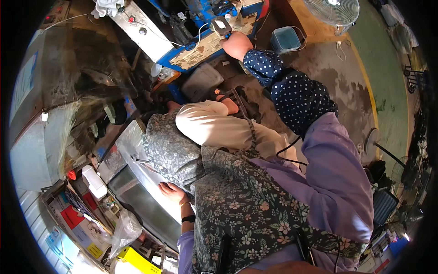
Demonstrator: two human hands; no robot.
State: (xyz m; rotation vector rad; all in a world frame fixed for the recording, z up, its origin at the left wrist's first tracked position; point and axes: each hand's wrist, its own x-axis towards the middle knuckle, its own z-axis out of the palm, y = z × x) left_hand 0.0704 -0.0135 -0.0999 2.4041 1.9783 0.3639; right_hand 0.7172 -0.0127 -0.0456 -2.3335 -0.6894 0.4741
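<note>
Right hand [236,45] holds dark device [221,27] pointing forward-left

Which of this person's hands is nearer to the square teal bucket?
The right. The right hand is just left of the bucket in the picture, apart from it; the left hand is much farther off, toward the lower left.

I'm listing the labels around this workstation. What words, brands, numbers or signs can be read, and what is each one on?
None is clear enough to quote.
Printed sheet with a red patch, lower left: lettering too small and blurred.
Yellow box, lower edge: print too small.
Blue-and-white sheet, far left: too blurred.
Small dark device at the right hand: pale face, no readable marking.
</note>
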